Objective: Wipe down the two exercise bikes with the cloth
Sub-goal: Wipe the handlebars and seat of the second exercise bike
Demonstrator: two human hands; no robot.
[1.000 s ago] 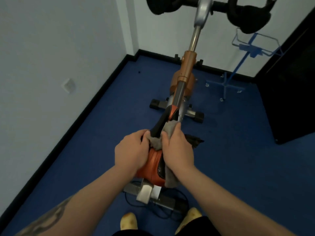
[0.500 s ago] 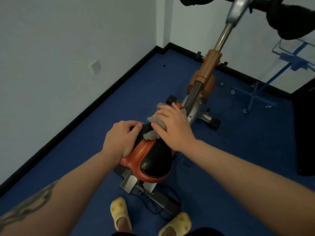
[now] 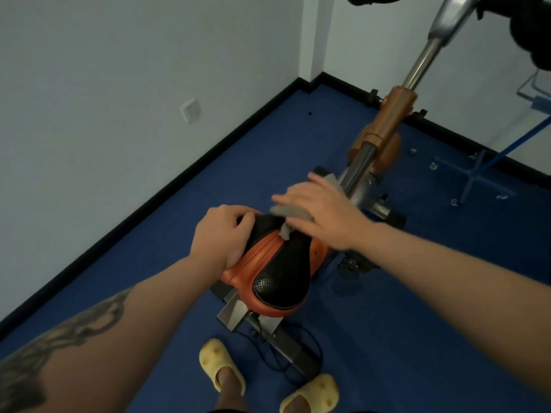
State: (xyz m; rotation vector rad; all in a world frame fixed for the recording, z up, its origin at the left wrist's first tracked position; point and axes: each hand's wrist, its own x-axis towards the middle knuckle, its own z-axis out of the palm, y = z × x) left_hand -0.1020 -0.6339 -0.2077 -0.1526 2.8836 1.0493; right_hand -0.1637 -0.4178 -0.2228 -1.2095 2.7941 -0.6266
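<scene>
An orange exercise bike stands in front of me, its orange and black saddle [image 3: 277, 278] just below my hands. My left hand [image 3: 223, 234] grips the saddle's left front edge with curled fingers. My right hand [image 3: 319, 210] lies flat with straight fingers on a grey cloth [image 3: 290, 214], pressing it on the saddle's nose near the silver frame tube [image 3: 357, 171]. The bike's orange post housing [image 3: 387, 120] and black handlebars [image 3: 530, 25] rise at the upper right. Only one bike is in view.
A white wall with a socket [image 3: 190, 110] runs along the left, with a black skirting above the blue floor [image 3: 432, 323]. A blue wheeled stand [image 3: 474, 174] sits at the right. The bike's rear base bar and a black cable [image 3: 286, 350] lie by my yellow slippers [image 3: 220, 365].
My view has swung left. My right hand slid the cloth forward along the saddle toward its nose and flattened out. My left hand stayed gripping the saddle's left side.
</scene>
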